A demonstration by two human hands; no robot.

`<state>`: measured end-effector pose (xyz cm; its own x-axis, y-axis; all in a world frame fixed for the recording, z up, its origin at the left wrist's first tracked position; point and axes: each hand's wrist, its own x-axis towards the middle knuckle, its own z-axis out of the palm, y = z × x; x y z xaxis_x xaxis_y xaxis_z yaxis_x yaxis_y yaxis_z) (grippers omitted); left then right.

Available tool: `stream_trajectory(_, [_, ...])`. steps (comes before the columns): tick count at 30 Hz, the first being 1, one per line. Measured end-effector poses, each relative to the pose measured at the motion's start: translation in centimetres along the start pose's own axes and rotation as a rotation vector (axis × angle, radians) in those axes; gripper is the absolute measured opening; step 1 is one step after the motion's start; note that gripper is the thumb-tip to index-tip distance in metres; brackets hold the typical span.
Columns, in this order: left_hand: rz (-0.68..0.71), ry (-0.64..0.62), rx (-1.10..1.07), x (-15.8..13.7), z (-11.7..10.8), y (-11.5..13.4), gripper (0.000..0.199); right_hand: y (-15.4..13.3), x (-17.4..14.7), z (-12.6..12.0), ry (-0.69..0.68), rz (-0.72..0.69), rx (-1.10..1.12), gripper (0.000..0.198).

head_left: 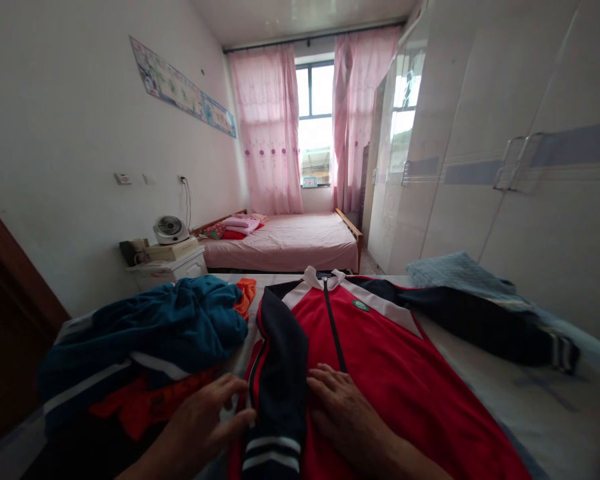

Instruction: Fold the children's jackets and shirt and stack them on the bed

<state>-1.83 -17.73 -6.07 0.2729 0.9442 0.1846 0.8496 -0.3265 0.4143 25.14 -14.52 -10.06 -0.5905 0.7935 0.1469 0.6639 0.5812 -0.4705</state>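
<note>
A red zip-up jacket (380, 360) with a white collar and dark sleeves lies spread flat, front side up, in front of me. Its sleeve on my left (283, 360) is folded down over the front, striped cuff toward me. The other sleeve (485, 320) stretches out to the right. My right hand (343, 403) rests flat on the red front, just beside the folded sleeve and below the black zip. At that sleeve's outer edge is my left hand (213, 420), thumb and fingers apart; whether it touches the cloth is hard to tell.
A heap of blue and orange clothes (180, 320) lies at the left. Light blue folded cloth (460, 273) sits at the back right. Beyond are a pink-sheeted bed (290, 243), a fan (171, 229) on a bedside cabinet (180, 267), and white wardrobes (480, 133) along the right.
</note>
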Motion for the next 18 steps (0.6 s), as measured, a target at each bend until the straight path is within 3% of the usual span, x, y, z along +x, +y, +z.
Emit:
stream_trajectory(3, [-0.107, -0.061, -0.037, -0.6, 1.5, 0.7, 0.041, -0.7, 0.0, -0.5, 0.021, 0.016, 0.077, 0.046])
stream_trajectory(8, [-0.205, -0.027, -0.252, 0.1, 2.9, 0.4, 0.034, -3.6, 0.6, -1.8, -0.007, 0.104, 0.191, 0.044])
stream_trajectory(10, [-0.204, -0.034, -0.425, 0.6, 2.8, 0.1, 0.034, -4.6, 0.6, -1.6, -0.048, 0.161, 0.222, 0.054])
stream_trajectory(13, [-0.225, -0.032, -0.544, 0.7, 2.6, 0.0, 0.034, -5.2, 0.4, 0.0, -0.187, 0.156, 0.141, 0.088])
stream_trajectory(15, [-0.245, 0.008, -0.482, 0.3, 2.8, 0.1, 0.031, -5.0, 0.6, 1.2, -0.23, 0.117, 0.053, 0.075])
stream_trajectory(18, [-0.219, 0.168, -0.365, -0.7, 3.5, 0.7, 0.025, -4.6, 2.2, 0.5, -0.027, 0.043, 0.09, 0.04])
